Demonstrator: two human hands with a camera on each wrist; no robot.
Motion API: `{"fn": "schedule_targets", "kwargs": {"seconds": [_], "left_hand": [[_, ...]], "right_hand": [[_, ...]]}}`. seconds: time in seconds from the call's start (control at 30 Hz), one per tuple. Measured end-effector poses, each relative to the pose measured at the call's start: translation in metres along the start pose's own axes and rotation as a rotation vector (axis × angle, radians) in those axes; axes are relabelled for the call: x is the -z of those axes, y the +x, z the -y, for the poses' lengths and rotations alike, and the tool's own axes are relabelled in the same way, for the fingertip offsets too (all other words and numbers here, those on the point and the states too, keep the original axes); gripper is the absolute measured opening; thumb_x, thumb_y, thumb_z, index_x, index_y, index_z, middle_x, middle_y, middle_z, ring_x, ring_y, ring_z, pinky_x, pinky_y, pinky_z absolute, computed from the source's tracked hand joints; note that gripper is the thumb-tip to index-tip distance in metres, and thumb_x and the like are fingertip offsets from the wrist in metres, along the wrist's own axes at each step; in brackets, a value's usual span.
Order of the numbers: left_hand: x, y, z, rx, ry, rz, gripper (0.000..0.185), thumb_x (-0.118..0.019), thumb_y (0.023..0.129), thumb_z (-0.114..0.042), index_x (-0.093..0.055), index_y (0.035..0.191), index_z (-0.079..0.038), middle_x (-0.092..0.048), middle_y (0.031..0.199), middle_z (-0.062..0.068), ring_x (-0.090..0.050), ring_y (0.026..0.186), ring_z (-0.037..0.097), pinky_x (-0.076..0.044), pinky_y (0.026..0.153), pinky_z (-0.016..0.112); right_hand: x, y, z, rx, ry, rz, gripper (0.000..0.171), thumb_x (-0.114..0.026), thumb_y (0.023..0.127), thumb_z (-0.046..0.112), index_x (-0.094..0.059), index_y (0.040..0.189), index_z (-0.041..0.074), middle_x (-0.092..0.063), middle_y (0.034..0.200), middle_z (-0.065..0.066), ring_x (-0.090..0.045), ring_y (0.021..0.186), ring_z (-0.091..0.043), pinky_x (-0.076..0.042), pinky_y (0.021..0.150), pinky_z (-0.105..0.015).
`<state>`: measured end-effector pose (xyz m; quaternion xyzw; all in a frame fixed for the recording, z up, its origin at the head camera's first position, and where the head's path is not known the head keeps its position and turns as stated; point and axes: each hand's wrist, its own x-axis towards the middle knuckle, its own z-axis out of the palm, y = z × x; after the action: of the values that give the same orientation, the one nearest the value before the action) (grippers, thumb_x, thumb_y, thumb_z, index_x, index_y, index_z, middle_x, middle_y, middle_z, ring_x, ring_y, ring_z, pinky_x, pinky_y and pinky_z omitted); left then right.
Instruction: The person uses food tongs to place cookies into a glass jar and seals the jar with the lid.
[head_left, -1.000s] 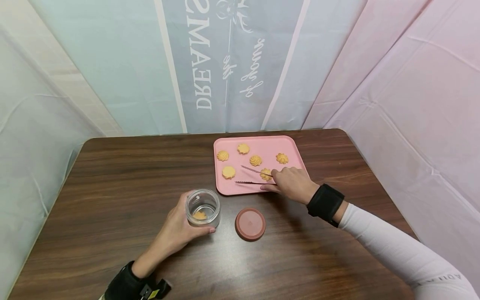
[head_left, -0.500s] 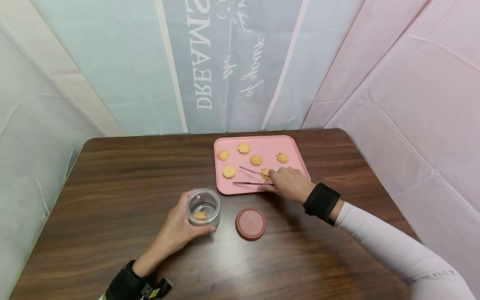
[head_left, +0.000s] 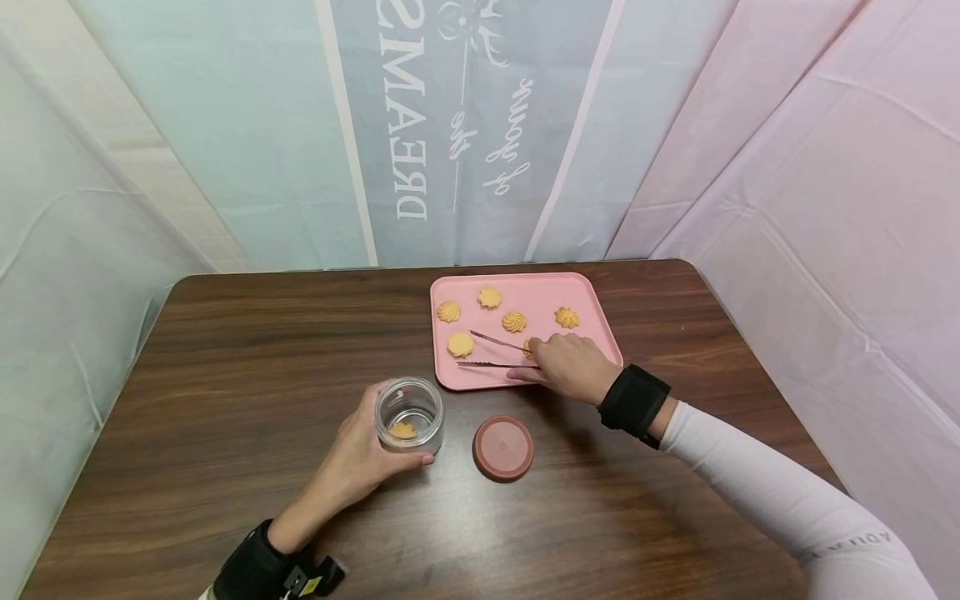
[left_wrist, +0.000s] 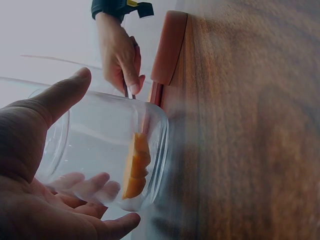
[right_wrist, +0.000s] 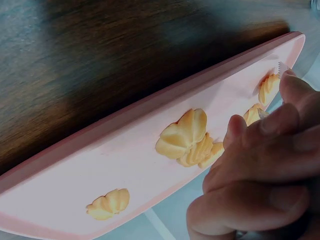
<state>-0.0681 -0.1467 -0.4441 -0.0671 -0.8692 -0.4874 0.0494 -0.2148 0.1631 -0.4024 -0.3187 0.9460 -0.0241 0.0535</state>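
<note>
My left hand (head_left: 358,457) grips a clear glass jar (head_left: 433,429), thumb on the near side and fingers round the far side. A yellow cookie (left_wrist: 136,167) lies on the jar's bottom. My right hand (head_left: 576,367) holds metal tongs (head_left: 495,365) low over the pink tray (head_left: 540,292). The tongs' arms are spread, and their serrated tips lie on either side of the right part of a flat-looking cookie (head_left: 459,344) at the tray's near left. Another cookie is mostly hidden under my right hand.
More swirled cookies, such as one in the tray's middle (head_left: 513,322) and one at its right (head_left: 567,317), lie spread out. A round brown lid (head_left: 503,448) rests on the wooden table (head_left: 285,350) between jar and right forearm. Curtains (head_left: 480,233) hang behind.
My right hand has slid a little left with the tongs, bringing their tips to the near-left cookie and covering more of the cookie beneath the hand. My left hand and the jar stay put.
</note>
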Motion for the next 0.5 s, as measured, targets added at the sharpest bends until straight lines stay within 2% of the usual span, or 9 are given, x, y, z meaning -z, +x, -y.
{"fn": "schedule_targets", "kwargs": {"seconds": [0.3,0.5], "left_hand": [[0.0001,-0.0011,0.0008,0.015,-0.004,0.007,0.102,-0.105,0.06,-0.023,-0.049,0.143,-0.005,-0.068,0.132,0.014,-0.066,0.121,0.033,-0.05,0.101,0.056],[-0.0016,-0.0002,0.0,0.01,-0.001,0.002,0.101,-0.105,0.06,-0.024,-0.049,0.142,-0.004,-0.069,0.13,0.015,-0.066,0.119,0.033,-0.051,0.099,0.056]], "right_hand": [[-0.0027,0.0085,0.007,-0.031,-0.004,0.036,0.053,-0.066,0.1,0.059,-0.063,0.086,0.008,-0.049,0.061,-0.001,-0.053,0.054,-0.017,-0.039,0.048,-0.033],[-0.0054,0.0103,0.0055,-0.027,0.011,0.028,0.053,-0.065,0.101,0.058,-0.066,0.089,0.006,-0.052,0.061,-0.002,-0.054,0.055,-0.018,-0.042,0.049,-0.034]]}}
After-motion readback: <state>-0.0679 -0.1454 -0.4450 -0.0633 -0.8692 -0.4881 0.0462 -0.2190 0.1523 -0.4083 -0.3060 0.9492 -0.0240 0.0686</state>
